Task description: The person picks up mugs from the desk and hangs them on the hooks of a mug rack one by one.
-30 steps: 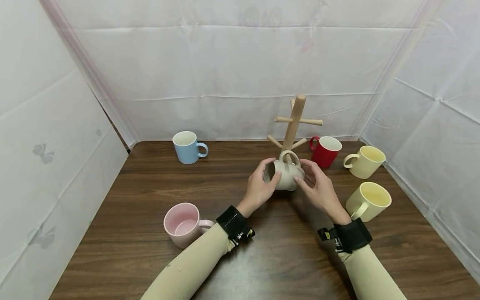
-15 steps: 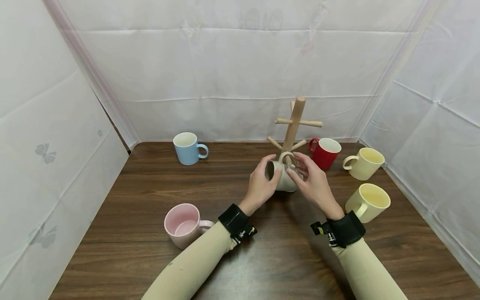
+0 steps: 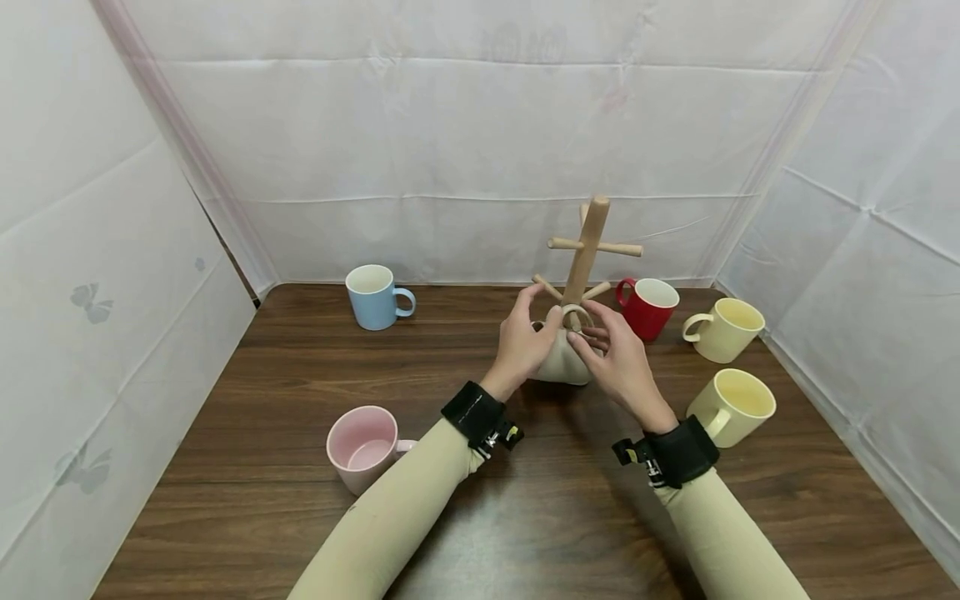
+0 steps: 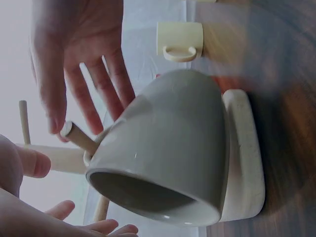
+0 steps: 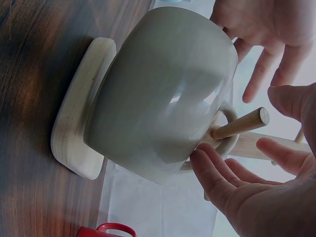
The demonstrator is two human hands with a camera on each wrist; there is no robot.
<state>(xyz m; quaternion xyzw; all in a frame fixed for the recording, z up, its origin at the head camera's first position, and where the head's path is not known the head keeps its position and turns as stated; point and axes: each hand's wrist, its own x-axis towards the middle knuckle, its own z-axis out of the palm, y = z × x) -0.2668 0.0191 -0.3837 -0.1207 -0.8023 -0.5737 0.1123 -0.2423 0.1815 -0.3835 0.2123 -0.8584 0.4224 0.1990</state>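
Left hand (image 3: 522,340): fingers spread wide, gripping nothing; it is beside the mouth end of the mug, apart from it in the wrist views.
Right hand (image 3: 622,360): loosely bent, thumb and fingers well parted, holding nothing; its fingertips are at the mug's handle side, whether touching or just beside I cannot tell.
Grey-beige glazed mug (image 3: 564,362): between and below the two hands, on its side, mouth toward the left hand.
Handle (image 5: 232,114): looped around a short round wooden peg (image 5: 242,123), whose end pokes out between the hands.
Pale wooden mug tree (image 3: 588,242): post just beyond the hands, upper pegs above them; its rounded base (image 5: 74,128) is under the mug.
Red mug with white inside (image 3: 649,310): upright, just beyond and right of the right hand.
Pale yellow mugs: two, upright, right of the right hand, one farther back (image 3: 726,331), one nearer the wrist (image 3: 732,408).
Light blue mug (image 3: 372,302): upright, well left of the left hand.
Pink mug (image 3: 363,450): left of the left wrist, nearer the person.
Dark brown wood-grain table (image 3: 555,500): beneath everything.
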